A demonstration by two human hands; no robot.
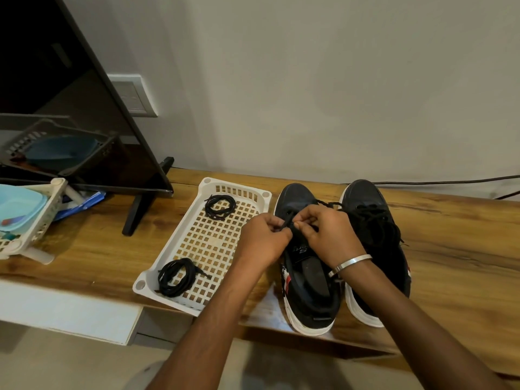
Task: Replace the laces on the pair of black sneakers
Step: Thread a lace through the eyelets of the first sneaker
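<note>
From the head camera, both hands meet over the left sneaker (306, 280) on the wooden table (92, 243). The left hand (263, 240) has a narrow grip, pinching a black lace (284, 223) between thumb and fingers; the right hand (329, 232), just beside it, pinches the same lace near the eyelets. The right sneaker (374, 235), loosely laced, stands just right of the right hand. Left of the left hand, a white tray (180, 237) holds two coiled laces (220, 206), (176, 275).
</note>
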